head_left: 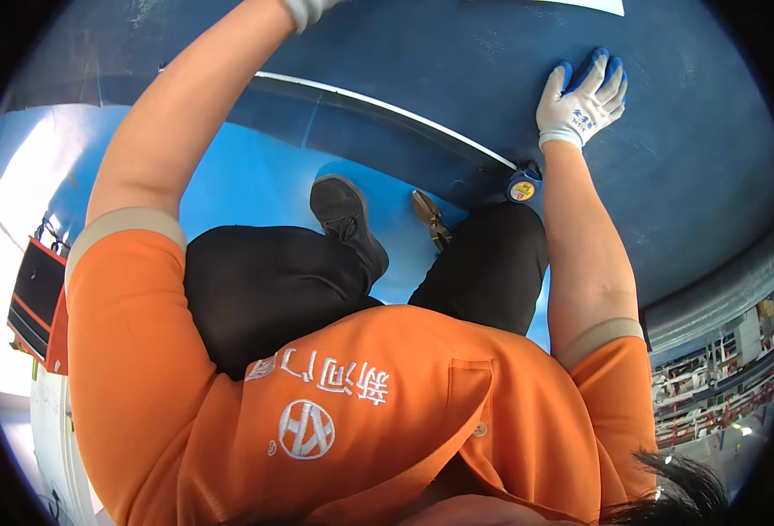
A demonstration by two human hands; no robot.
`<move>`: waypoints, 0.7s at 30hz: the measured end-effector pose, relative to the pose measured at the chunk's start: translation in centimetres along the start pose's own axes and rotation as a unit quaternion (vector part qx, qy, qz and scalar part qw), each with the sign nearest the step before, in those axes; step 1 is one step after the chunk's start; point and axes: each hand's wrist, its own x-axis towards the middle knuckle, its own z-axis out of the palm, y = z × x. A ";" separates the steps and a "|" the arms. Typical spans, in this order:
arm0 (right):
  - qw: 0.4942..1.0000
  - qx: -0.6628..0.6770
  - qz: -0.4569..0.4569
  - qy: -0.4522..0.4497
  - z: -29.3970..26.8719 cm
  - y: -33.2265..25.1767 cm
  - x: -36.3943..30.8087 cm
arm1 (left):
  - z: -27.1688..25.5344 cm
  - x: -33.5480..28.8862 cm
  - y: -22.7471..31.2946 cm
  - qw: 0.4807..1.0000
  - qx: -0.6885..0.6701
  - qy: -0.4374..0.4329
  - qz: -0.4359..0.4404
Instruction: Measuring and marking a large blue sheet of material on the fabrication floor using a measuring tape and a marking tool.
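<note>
My right hand (582, 103), in a white glove with blue fingertips, rests on a dark blue panel (457, 61) with its fingers spread and nothing in them. Close by its wrist, a blue tape measure (524, 187) with a yellow label sits at the panel's near edge. Its pale blade (387, 107) stretches leftward along that edge and passes behind my left forearm. Only the gloved wrist of my left hand (306, 11) shows at the top of the picture; its fingers lie outside the frame.
Pliers (428, 217) lie on the bright blue surface (238, 175) between my legs, near my dark shoe (345, 210). A red and black box-like unit (38, 302) stands at the left. Racks with many parts (711, 377) are at the lower right. A white sheet (597, 4) lies at the top.
</note>
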 end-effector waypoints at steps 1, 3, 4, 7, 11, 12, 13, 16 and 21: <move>1.000 0.000 -0.002 0.002 -0.1 0.0 0.1 | -0.8 -1.4 -0.1 1.000 0.002 0.004 -0.004; 1.000 -0.001 -0.003 0.006 -0.2 0.0 0.1 | -1.7 -5.2 -1.6 0.941 0.168 -0.070 -0.284; 1.000 0.001 -0.003 0.003 -0.3 0.1 0.0 | -1.7 -7.9 -3.0 0.978 0.185 0.000 -0.099; 1.000 0.018 0.002 0.005 -0.5 -0.2 0.0 | -2.1 -15.6 -7.5 0.948 0.300 0.067 0.080; 1.000 0.017 0.002 0.005 -0.6 -0.4 0.0 | -0.3 -20.5 -10.6 0.905 0.412 0.086 0.060; 1.000 0.015 0.003 0.004 -0.6 -0.5 0.0 | 0.0 -21.2 -11.0 0.886 0.452 0.089 0.054; 1.000 0.013 0.004 0.004 -0.6 -0.5 0.0 | 0.2 -21.7 -11.5 0.865 0.491 0.092 0.048; 1.000 0.018 0.004 0.005 -0.7 -0.6 -0.1 | 0.1 -21.7 -11.3 0.904 0.421 0.071 -0.018; 1.000 0.022 0.013 0.010 -0.5 -0.5 0.0 | 0.9 -21.9 -10.0 0.951 0.302 0.033 -0.065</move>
